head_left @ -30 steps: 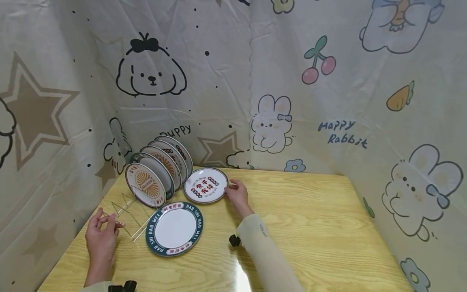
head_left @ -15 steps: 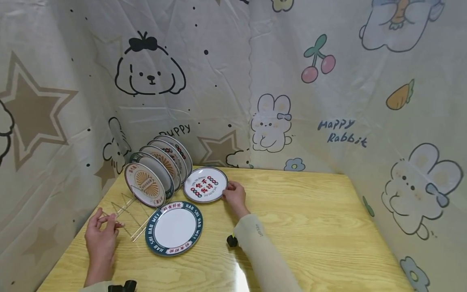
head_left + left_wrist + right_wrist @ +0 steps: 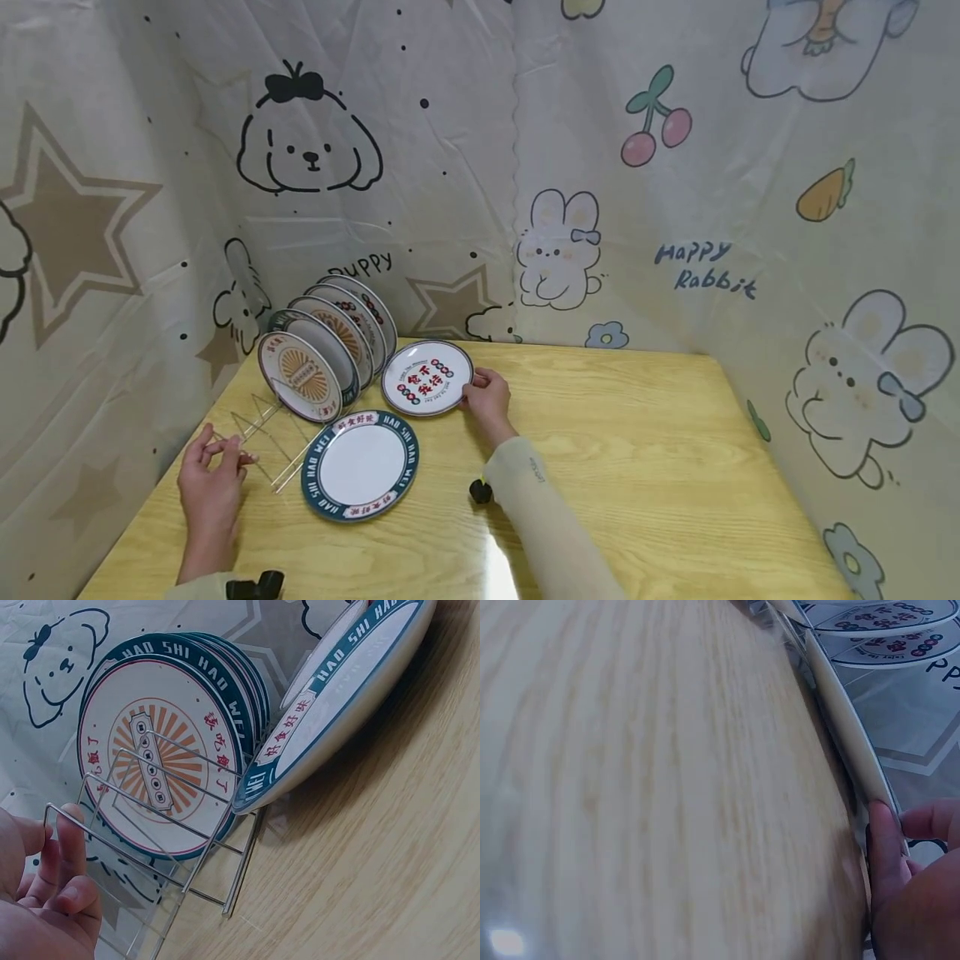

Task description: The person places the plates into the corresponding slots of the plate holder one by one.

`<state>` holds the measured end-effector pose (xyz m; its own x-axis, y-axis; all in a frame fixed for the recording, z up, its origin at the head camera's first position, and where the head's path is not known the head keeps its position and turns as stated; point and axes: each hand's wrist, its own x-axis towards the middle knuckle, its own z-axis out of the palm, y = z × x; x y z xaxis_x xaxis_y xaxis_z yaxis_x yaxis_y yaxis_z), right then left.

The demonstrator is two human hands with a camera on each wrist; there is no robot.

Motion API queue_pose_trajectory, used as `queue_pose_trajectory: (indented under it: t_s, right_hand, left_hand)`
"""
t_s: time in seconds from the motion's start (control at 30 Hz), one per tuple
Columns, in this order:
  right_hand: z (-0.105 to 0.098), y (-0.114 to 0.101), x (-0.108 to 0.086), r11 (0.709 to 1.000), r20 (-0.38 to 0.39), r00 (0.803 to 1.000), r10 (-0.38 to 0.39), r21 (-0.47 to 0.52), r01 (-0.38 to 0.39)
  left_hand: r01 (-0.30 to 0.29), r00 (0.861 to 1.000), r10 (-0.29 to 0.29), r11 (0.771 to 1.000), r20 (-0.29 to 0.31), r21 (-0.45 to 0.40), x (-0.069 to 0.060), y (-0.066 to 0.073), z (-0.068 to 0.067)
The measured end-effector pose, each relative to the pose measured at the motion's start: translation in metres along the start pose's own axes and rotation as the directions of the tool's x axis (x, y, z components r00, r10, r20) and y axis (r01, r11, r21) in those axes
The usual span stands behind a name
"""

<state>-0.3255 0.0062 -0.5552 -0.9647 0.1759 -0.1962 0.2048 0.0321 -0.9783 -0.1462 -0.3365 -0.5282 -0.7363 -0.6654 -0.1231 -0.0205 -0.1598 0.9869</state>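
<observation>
A wire plate rack (image 3: 258, 425) stands on the left of the table, with several patterned plates (image 3: 303, 375) upright in its far part. Thumb and finger of my left hand (image 3: 212, 487) pinch the rack's near end wire, clearer in the left wrist view, where the rack (image 3: 172, 825) has bare slots at this end. My right hand (image 3: 491, 408) pinches the right edge of a white plate with red lettering (image 3: 427, 379). In the right wrist view that plate (image 3: 851, 731) shows edge-on, thumb and fingers at its rim. A green-rimmed plate (image 3: 360, 467) lies face up beside the rack.
Patterned cloth (image 3: 450, 167) hangs behind the table (image 3: 637, 467) and along both sides. The rack and plates stand near the left and back edges. Bare wood lies right of the right arm.
The right hand first closes in on the white plate's edge, then shifts it slightly to the right. My left hand stays at the rack, and the green-rimmed plate keeps its place.
</observation>
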Motion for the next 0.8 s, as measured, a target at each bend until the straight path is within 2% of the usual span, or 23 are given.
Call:
queue_pose_trajectory:
  t_s: [0.2, 0.57, 0.8]
  right_hand:
    - [-0.003, 0.001, 0.004, 1.000, -0.008, 1.000, 0.003, 0.004, -0.003]
    - [-0.015, 0.001, 0.006, 1.000, 0.123, 0.992, 0.011, 0.016, -0.014]
    - [-0.018, 0.004, 0.008, 0.997, 0.158, 0.987, 0.028, 0.062, -0.038]
  left_hand:
    - [-0.013, 1.000, 0.013, 1.000, -0.003, 0.007, 0.000, 0.001, 0.002]
    - [-0.012, 1.000, 0.012, 1.000, -0.005, 0.022, 0.001, 0.002, 0.002]
    - [0.008, 1.000, -0.007, 0.999, -0.010, 0.031, 0.002, 0.001, 0.001]
